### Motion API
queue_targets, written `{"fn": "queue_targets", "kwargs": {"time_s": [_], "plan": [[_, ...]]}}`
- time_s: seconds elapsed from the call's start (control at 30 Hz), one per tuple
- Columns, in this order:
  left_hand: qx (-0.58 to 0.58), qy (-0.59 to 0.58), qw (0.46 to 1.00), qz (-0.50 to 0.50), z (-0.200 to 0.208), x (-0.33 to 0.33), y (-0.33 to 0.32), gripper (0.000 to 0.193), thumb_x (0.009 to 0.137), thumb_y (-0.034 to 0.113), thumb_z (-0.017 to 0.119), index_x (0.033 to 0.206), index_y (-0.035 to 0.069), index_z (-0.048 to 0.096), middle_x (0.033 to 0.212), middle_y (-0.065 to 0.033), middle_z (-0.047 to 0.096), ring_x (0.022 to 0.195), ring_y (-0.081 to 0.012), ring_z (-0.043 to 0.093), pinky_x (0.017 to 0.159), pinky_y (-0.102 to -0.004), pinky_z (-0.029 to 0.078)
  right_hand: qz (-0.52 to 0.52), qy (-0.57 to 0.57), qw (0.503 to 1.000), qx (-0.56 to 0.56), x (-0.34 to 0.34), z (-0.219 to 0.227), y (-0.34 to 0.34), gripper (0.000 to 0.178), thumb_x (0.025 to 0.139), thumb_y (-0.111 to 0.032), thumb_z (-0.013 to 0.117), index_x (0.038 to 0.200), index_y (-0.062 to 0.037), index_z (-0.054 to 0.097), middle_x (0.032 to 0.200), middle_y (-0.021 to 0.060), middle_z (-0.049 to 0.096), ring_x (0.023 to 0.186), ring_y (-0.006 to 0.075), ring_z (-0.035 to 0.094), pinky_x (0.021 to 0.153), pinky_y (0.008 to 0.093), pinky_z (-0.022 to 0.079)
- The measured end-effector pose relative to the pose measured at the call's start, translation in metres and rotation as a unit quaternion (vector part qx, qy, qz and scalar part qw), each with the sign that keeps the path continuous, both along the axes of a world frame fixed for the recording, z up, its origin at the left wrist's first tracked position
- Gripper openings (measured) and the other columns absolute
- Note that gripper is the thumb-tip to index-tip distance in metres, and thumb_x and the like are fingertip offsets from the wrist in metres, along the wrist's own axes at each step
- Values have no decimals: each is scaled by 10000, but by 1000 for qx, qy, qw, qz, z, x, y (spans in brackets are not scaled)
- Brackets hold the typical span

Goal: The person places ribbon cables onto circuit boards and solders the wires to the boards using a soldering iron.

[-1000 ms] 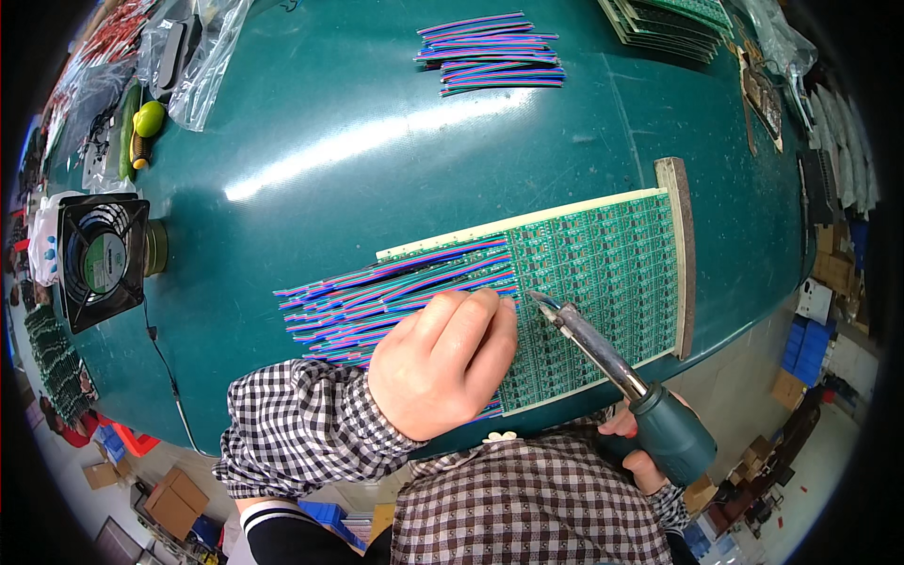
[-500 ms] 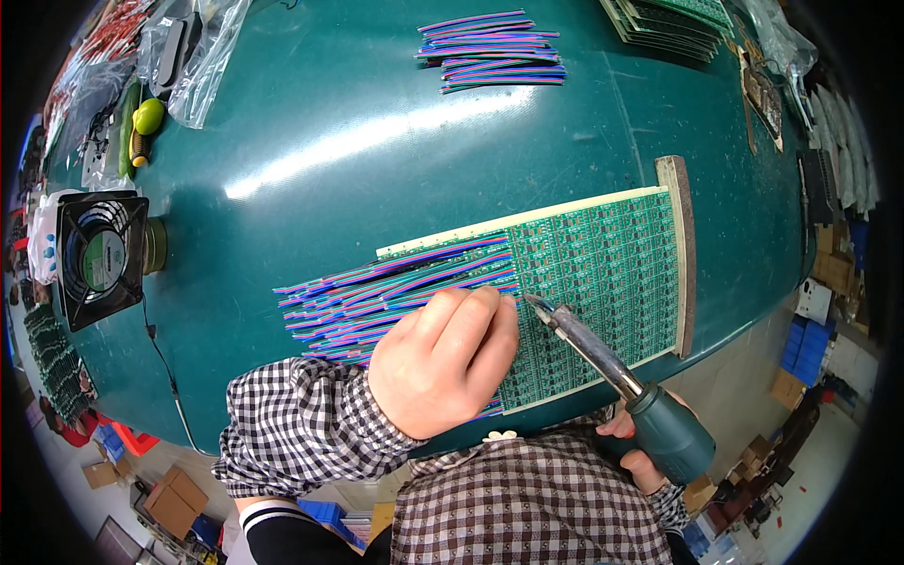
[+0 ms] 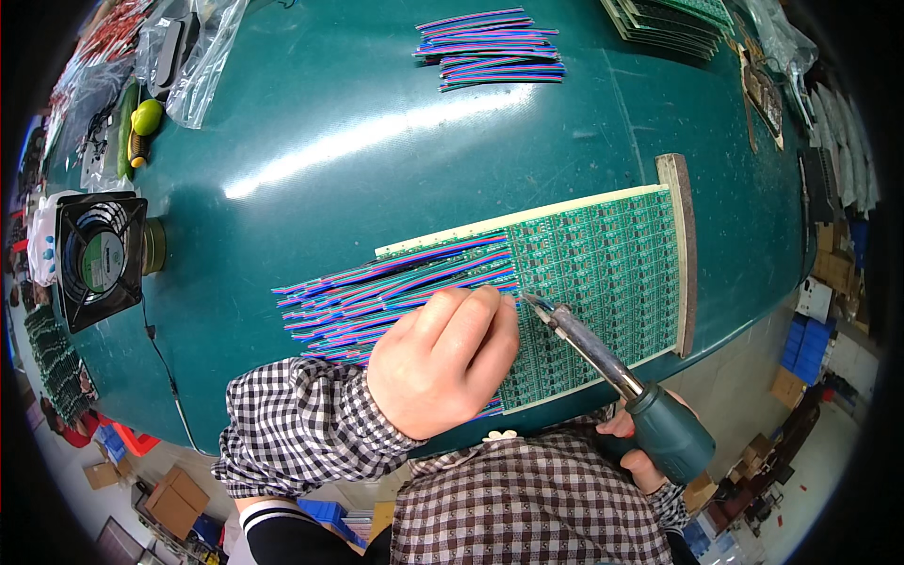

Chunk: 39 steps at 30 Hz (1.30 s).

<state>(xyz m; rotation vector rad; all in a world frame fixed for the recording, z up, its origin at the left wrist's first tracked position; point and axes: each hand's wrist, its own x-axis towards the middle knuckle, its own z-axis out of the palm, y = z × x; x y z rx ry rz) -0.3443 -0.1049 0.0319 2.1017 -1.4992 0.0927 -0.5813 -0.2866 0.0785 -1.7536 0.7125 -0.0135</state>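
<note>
A green panel of small circuit boards (image 3: 593,273) lies on the table, pale strips along its long edges. Flat multicoloured wires (image 3: 395,276) run side by side across its left part, their loose ends pointing left. My left hand (image 3: 443,353) rests over the nearer wires, fingers curled and pressed together at the wire ends. It pinches a wire there, mostly hidden beneath the fingers. In my right hand (image 3: 646,469) is a soldering iron (image 3: 670,435) with a dark green handle. Its tip points up and left, close to my left fingertips at the end of the wire row.
A brown bar (image 3: 678,254) stands along the panel's right end. Farther off lie a bundle of wires (image 3: 494,47) and stacked boards (image 3: 669,24). To the left are a black fan (image 3: 101,259) with a cord, a green fruit (image 3: 147,117) and a plastic bag (image 3: 212,61).
Both hands and the soldering iron hold nearly the same place. The iron's tip has shifted very slightly; the wires and panel look unchanged.
</note>
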Motion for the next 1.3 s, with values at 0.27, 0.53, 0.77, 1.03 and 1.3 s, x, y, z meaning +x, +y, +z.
{"fn": "queue_targets", "kwargs": {"time_s": [0.27, 0.53, 0.77, 1.03, 1.3], "plan": [[13, 29, 999, 9, 7, -2, -1, 375, 689, 36, 695, 1053, -48, 726, 992, -103, 639, 815, -209, 639, 682, -311, 559, 12, -18, 1000, 2, -1, 0, -4, 489, 781, -511, 861, 994, -78, 779, 920, 22, 781, 834, 222, 700, 763, 359, 561], [1, -3, 1000, 0, -1, 0, 1, 317, 729, 83, 682, 1027, -23, 696, 1033, -103, 627, 840, -199, 637, 656, -287, 528, -14, -8, 999, 31, -3, 1, -1, 496, 781, -502, 872, 975, -56, 777, 882, 31, 781, 815, 204, 693, 725, 349, 553], [-1, -8, 1000, -5, -1, 0, 0, 329, 723, 88, 681, 1032, -25, 696, 1032, -102, 628, 840, -198, 638, 656, -289, 528, -11, 2, 1000, 15, 0, 4, -1, 486, 788, -518, 864, 970, -76, 782, 875, 32, 778, 785, 202, 681, 704, 347, 553], [-2, -9, 1000, -5, -1, 0, 1, 333, 709, 94, 674, 1020, -22, 695, 1016, -100, 621, 835, -198, 636, 646, -287, 526, -5, 5, 1000, 26, 2, 4, 0, 488, 780, -524, 864, 982, -86, 788, 904, 30, 780, 804, 225, 685, 731, 363, 558], [-3, -11, 1000, -3, -1, 0, 0, 326, 702, 90, 680, 1007, -25, 697, 1012, -101, 623, 837, -199, 638, 655, -292, 540, 3, 5, 1000, 23, 3, 5, -2, 488, 775, -521, 868, 986, -88, 790, 897, 30, 778, 792, 227, 687, 723, 358, 554]]}}
